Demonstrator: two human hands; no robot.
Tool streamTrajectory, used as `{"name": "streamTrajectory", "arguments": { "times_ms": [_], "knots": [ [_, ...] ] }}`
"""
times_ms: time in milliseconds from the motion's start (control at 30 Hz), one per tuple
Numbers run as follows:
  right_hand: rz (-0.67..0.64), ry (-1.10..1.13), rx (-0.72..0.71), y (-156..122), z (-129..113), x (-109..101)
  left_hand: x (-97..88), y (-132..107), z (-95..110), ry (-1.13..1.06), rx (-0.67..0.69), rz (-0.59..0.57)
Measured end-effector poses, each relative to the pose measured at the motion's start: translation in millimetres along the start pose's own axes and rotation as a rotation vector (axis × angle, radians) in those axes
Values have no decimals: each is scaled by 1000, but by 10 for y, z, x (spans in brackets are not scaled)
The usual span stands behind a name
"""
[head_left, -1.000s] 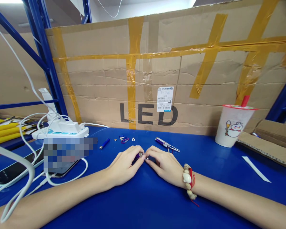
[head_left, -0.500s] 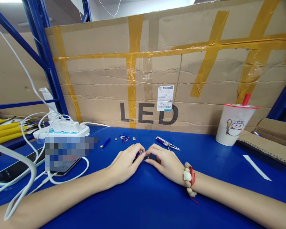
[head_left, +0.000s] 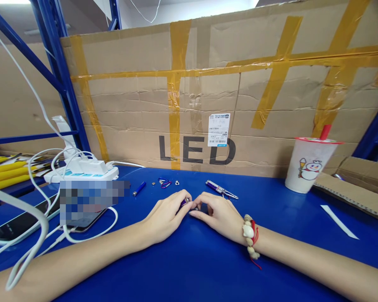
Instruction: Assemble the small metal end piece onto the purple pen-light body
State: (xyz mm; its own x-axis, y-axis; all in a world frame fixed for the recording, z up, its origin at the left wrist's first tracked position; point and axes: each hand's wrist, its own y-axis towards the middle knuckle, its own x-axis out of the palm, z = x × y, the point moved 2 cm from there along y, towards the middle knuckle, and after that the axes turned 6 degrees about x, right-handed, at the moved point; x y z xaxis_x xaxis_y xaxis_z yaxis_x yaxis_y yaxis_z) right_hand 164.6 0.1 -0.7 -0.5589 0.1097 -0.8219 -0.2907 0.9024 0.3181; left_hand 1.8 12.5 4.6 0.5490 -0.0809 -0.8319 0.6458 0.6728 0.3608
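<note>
My left hand (head_left: pixel 167 216) is closed around a small purple tube (head_left: pixel 184 202), mostly hidden by the fingers. Thumb and fingers of my right hand (head_left: pixel 219 214) pinch a small dark metallic piece (head_left: pixel 196 208) close to the tube's end; its exact kind is too small to tell. The fingertips of both hands meet just above the blue table (head_left: pixel 189 268). Behind them lie a blue tube (head_left: pixel 139 188), a small round silver disc (head_left: pixel 153 183), blue carabiner clips (head_left: pixel 166 184), a tiny metal part (head_left: pixel 177 183) and a purple-and-silver pen-like object (head_left: pixel 220 189).
At the left are a white power strip (head_left: pixel 85 171) with tangled cables and a phone (head_left: pixel 91 222). To the right stand a lidded drink cup (head_left: pixel 310 165) with a red straw and a white paper strip (head_left: pixel 339 221). A large cardboard box (head_left: pixel 129 113) walls off the back.
My right fingertips have shifted slightly left, nearer the tube, and the small metallic piece has turned or moved with them. My left hand stays almost still.
</note>
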Motion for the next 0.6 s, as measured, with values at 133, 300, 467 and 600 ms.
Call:
{"name": "streamTrajectory", "arguments": {
  "times_ms": [133, 300, 467, 600],
  "knots": [
    [-6, 138, 71, 25, 32, 11, -6, 1, -2, 6, -29, -13],
    [-19, 355, 106, 62, 63, 5, -11, 15, -12, 18, -38, -35],
    [-61, 420, 95, 51, 43, 6, 3, 13, -39, -16, -18, -17],
    [-11, 442, 66, 54, 41, 6, 8, 13, -62, -61, -14, 4]
  ]
}}
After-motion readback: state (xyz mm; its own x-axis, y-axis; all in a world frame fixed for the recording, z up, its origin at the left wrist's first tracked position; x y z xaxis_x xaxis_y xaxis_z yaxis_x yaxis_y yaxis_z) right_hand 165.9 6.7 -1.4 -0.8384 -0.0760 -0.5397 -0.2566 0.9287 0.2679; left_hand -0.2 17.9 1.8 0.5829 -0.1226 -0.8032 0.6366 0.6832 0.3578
